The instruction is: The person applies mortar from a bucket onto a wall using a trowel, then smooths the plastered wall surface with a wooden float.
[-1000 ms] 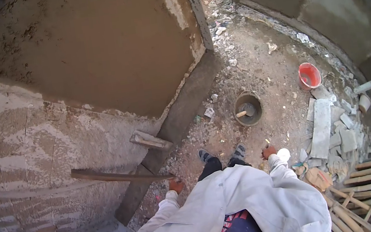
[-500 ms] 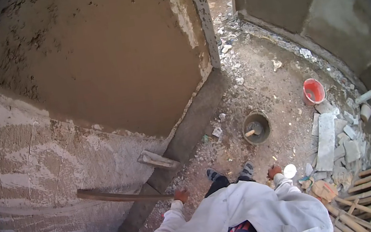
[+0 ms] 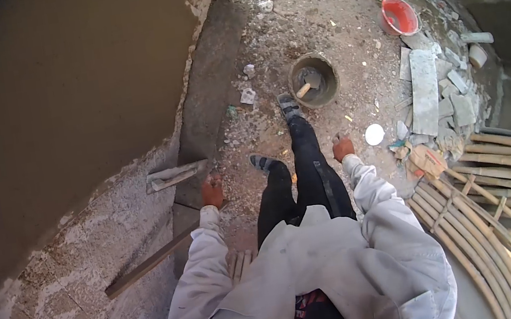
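The left hand (image 3: 212,191) is held low over the ground, just beside the right end of a mortar-smeared float (image 3: 173,177) and close to the far end of a dark wooden strip (image 3: 152,263); whether either is gripped, or how far the fingers are curled, cannot be told. The float is laid at the foot of the part-plastered wall (image 3: 78,106) on the left, and the strip is slanted below it, from the near left toward the wrist. The right hand (image 3: 342,147) is held out over the gravelly ground (image 3: 354,74), with its fingers seen partly bent; whether anything small is held in it cannot be made out. A white disc (image 3: 375,135) is seen just to its right. Farther off, a mortar-coated bucket (image 3: 335,80) is set on the ground, with a wooden-handled tool (image 3: 303,91) contained in it, and the right foot (image 3: 290,106) is placed just beside it. A red bucket (image 3: 402,16) is seen at the far right, beyond piled slabs (image 3: 424,93), with bamboo poles (image 3: 458,229) stacked at the near right.
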Demonstrator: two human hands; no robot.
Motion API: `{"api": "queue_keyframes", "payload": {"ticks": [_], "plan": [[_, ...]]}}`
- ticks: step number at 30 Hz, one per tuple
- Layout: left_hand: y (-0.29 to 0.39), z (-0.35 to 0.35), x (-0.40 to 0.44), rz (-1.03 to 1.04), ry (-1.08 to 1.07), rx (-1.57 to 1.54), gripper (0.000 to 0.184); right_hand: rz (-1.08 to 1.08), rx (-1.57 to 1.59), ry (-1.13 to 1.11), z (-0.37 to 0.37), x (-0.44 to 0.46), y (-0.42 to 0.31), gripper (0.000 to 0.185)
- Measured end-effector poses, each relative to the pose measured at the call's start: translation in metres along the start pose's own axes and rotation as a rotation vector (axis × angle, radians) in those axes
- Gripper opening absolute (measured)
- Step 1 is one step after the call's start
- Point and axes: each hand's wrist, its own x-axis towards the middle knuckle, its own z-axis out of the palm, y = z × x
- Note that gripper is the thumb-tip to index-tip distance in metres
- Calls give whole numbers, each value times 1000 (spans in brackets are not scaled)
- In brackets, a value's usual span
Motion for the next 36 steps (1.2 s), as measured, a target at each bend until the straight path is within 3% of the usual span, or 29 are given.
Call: {"api": "queue_keyframes", "payload": {"ticks": [4, 5, 7, 9, 10, 11, 14, 16, 18, 22, 23, 25, 26, 28, 30, 33, 36], "plan": [[-34, 45, 62, -317, -72, -137, 24, -3, -49, -155, 51, 88, -7, 34], [5, 58, 70, -259, -84, -265, 23, 6, -69, -216, 64, 108, -7, 35], [15, 110, 113, -411, -181, -415, 33, 138, -116, -161, 98, 166, -4, 38], [63, 203, 186, -226, -334, -376, 47, 177, -11, -103, 162, 243, 1, 44], [64, 240, 214, -250, -415, -326, 57, 178, 124, -11, 173, 280, 11, 49], [53, 280, 248, -71, -474, -198, 66, 113, 56, -64, 198, 311, 36, 50], [120, 348, 329, -127, -409, -60, 90, 116, 117, -217, 202, 358, 24, 43], [111, 407, 366, -84, -360, -153, 96, 285, 396, -323, 199, 365, 18, 39], [118, 434, 384, -78, -343, -104, 85, 756, 1051, -263, 208, 357, 37, 18], [112, 454, 384, -92, -285, -159, 58, 523, 450, -409, 120, 274, 40, 3], [110, 453, 368, -72, -212, -173, 51, 535, 369, -434, 85, 242, 23, 9], [122, 430, 332, -115, -88, -192, 39, -46, 10, -339, 29, 180, 7, 28], [130, 397, 319, -168, -31, -199, 35, -33, 38, -373, 2, 158, -19, 31], [119, 333, 296, -370, 5, -250, 33, -111, -23, -503, -42, 135, 5, 43], [90, 278, 269, -460, 74, -429, 34, -163, -3, -522, -54, 151, -29, 39], [26, 261, 227, -446, 507, -953, 32, -337, -405, -505, -28, 231, -108, 30], [-25, 257, 197, -485, 870, -1058, 35, -717, -740, -450, 47, 334, -186, 25]]}}
